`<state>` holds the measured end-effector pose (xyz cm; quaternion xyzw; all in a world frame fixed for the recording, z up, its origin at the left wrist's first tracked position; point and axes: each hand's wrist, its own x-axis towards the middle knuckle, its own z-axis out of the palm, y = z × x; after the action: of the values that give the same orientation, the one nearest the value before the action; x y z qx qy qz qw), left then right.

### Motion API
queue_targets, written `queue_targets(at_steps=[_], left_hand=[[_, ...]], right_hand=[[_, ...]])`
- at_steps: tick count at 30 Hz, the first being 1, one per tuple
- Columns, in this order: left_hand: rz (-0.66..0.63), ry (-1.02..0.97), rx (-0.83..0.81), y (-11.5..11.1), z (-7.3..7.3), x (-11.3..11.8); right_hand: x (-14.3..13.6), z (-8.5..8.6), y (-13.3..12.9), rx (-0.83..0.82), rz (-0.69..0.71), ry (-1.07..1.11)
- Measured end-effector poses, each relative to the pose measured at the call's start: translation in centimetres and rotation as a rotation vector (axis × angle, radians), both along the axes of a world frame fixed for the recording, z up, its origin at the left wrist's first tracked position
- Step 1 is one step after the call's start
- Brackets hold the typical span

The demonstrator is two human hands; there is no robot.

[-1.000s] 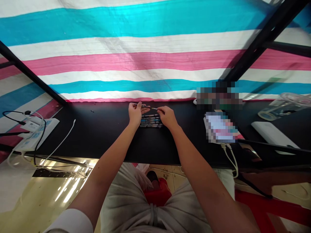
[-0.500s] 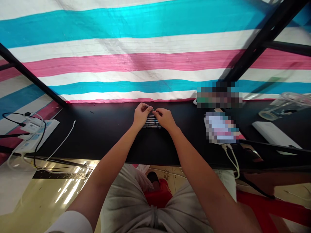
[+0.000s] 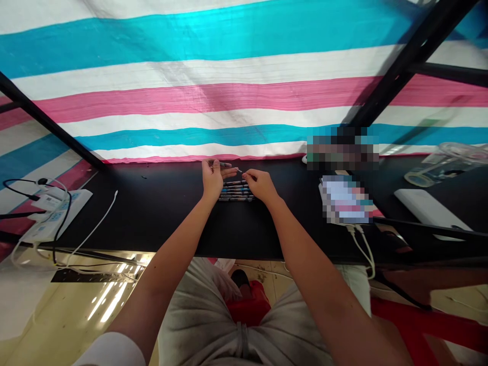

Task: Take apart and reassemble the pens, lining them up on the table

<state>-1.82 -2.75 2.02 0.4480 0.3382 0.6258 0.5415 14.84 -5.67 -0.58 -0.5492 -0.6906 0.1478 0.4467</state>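
My left hand (image 3: 213, 179) holds a pen (image 3: 225, 164) under its thumb, with the other fingers stretched toward the right. My right hand (image 3: 261, 184) is closed in a pinch on a thin pen part (image 3: 240, 171), whose light tip pokes out to the left near my left fingertips. Whether it is a refill or another piece is too small to tell. Below both hands, several pens (image 3: 235, 191) lie side by side on the black table (image 3: 168, 213), their right ends partly behind my right hand.
On the left stands a white power strip (image 3: 64, 213) with plugs and a white cable (image 3: 97, 221). A blurred-out phone-like device (image 3: 345, 201) with cables lies at right. Beyond it are a white box-like object (image 3: 430, 213) and a clear plastic jar (image 3: 438, 165). A striped sheet (image 3: 213, 96) hangs behind.
My hands have moved apart, the left one going left with its fingers opening out along the pen. A thin pen part now shows in my right pinch, and more of the pen row is visible.
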Motion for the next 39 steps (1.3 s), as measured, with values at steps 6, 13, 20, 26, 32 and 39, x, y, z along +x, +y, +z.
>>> queue_targets(at_steps=[6,13,20,26,32,39], left_hand=[[-0.012,0.016,0.010,0.0,0.0,-0.1],[-0.022,0.029,-0.012,0.0,0.1,0.0],[-0.037,0.048,0.036,0.3,-0.4,0.0],[-0.074,0.097,0.114,0.5,-0.9,-0.1],[-0.130,0.140,0.142,0.3,-1.0,-0.1],[-0.095,0.303,0.159,0.4,-1.2,0.1]], right_hand=[[0.1,-0.1,0.1,-0.004,0.004,-0.005],[0.0,-0.1,0.1,0.012,0.013,-0.017],[0.0,-0.1,0.0,0.010,0.024,-0.003],[0.0,-0.1,0.0,0.002,0.032,0.005],[-0.1,0.1,-0.1,0.010,0.039,-0.003],[-0.5,-0.3,0.2,0.071,0.036,0.055]])
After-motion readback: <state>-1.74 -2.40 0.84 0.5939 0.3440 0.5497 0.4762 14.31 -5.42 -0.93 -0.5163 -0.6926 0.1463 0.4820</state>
